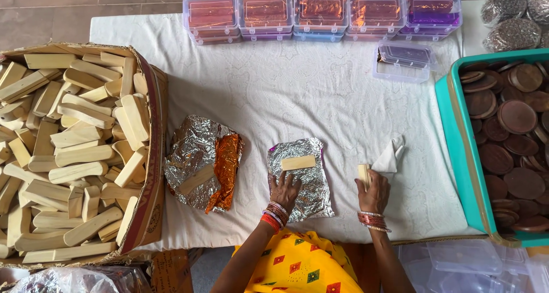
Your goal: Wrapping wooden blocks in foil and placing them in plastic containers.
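Left hand flat, pinning foil under a block; right hand grips second block, kept ready.

We wear a bright yellow garment printed with small red, green and orange diamond shapes. Our left hand has a stack of red, orange and silver bangles at the wrist; our right hand has red and gold ones. Both forearms are bare.
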